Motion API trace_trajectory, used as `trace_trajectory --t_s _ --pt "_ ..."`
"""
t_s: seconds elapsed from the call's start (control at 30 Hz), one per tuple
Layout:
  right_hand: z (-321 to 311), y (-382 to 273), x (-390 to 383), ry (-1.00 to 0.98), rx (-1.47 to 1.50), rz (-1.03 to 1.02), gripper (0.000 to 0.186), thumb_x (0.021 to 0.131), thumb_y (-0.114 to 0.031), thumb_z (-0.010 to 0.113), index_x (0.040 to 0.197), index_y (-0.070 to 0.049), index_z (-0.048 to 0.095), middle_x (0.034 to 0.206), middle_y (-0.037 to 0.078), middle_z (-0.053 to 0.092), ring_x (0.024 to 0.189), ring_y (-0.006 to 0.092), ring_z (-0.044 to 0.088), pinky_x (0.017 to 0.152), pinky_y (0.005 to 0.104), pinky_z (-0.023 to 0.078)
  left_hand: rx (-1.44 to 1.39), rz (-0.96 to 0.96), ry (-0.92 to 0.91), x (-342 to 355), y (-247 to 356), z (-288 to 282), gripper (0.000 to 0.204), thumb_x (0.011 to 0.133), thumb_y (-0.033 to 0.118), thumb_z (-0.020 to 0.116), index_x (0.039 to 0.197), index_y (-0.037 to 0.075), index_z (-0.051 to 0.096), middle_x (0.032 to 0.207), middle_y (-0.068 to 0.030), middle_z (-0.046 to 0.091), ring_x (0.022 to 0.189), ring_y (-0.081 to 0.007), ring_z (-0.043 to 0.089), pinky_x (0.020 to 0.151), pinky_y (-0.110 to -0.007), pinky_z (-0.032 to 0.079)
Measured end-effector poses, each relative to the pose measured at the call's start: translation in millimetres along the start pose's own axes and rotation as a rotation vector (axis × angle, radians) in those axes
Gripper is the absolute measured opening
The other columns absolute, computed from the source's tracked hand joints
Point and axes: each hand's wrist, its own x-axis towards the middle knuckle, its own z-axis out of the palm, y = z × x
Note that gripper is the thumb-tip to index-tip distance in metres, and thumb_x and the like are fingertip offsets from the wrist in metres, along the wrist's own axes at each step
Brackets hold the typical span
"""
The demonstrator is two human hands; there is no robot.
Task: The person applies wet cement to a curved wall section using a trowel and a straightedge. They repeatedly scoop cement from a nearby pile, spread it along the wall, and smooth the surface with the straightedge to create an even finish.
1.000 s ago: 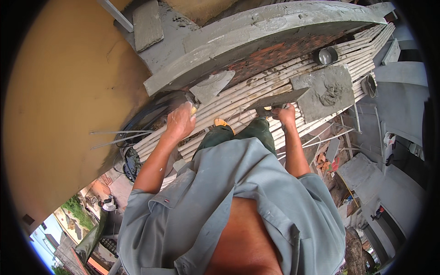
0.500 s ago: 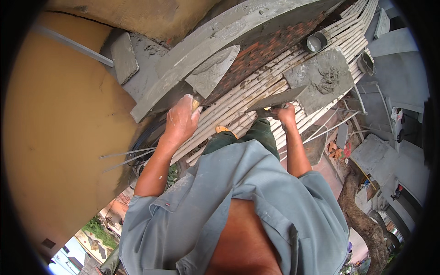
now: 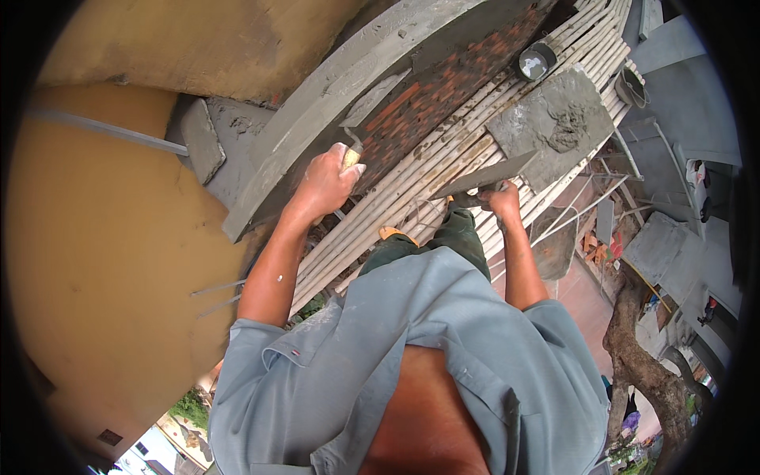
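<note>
Pole decking (image 3: pixel 427 180) skirts a curved, partly rendered brick wall (image 3: pixel 443 89). Left hand (image 3: pixel 324 182): fingers closed round the handle of a trowel (image 3: pixel 375 101), leaving its blade free alongside the wall. Right hand (image 3: pixel 503 201): fingers closed round the grip of a flat float (image 3: pixel 487 176), held near the mortar board (image 3: pixel 513 127), apparently for short reach.

An outdoor building site. Red brickwork (image 3: pixel 431 91), only partly coated in grey render (image 3: pixel 434 54), runs beside a pole platform (image 3: pixel 412 188) bearing a board (image 3: pixel 511 123) heaped with mortar (image 3: pixel 566 131) and a bucket (image 3: pixel 537 61). A metal frame (image 3: pixel 628 154) stands by the platform's edge, and a gnarled tree (image 3: pixel 645 372) rises beyond.
</note>
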Motion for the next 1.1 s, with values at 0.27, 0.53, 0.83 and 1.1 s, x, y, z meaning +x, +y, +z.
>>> trace_trajectory --t_s 0.27,0.53,0.83,1.1 --pt "-22 -6 9 0.03 0.041 0.003 0.062 0.07 0.007 0.078 0.127 0.013 0.057 0.086 0.016 0.073 0.068 0.0217 0.071 0.054 0.0353 0.056 0.049 0.076 -0.031 46 37 39 0.033 0.095 0.027 0.065 0.097 -0.004 0.052 0.085 -0.03 0.062 0.083 -0.0482 0.063 0.073 -0.051 0.047" --pt "-47 -8 15 0.088 0.083 0.042 0.057 0.071 0.008 0.077 0.124 0.013 0.056 0.086 0.017 0.072 0.066 0.0226 0.07 0.052 0.0343 0.056 -0.236 -0.01 -0.08 83 61 11 0.029 0.093 0.026 0.068 0.093 -0.002 0.057 0.075 -0.0135 0.06 0.065 -0.0204 0.057 0.063 -0.041 0.048" --pt "-73 6 41 0.173 0.036 0.06 0.068 0.066 0.004 0.083 0.129 0.012 0.057 0.09 0.018 0.073 0.073 0.0226 0.071 0.061 0.0341 0.056 -0.128 0.275 0.209 130 125 57 0.031 0.093 0.023 0.066 0.106 -0.002 0.052 0.085 -0.0234 0.063 0.078 -0.0439 0.061 0.072 -0.048 0.048" --pt "-109 -8 52 0.191 0.069 0.063 0.052 0.067 0.007 0.08 0.116 0.01 0.062 0.088 0.016 0.073 0.072 0.0227 0.071 0.063 0.0344 0.057 -0.096 0.291 0.073 225 189 113 0.032 0.095 0.025 0.066 0.106 -0.003 0.052 0.092 -0.0289 0.065 0.091 -0.0503 0.064 0.079 -0.054 0.049"
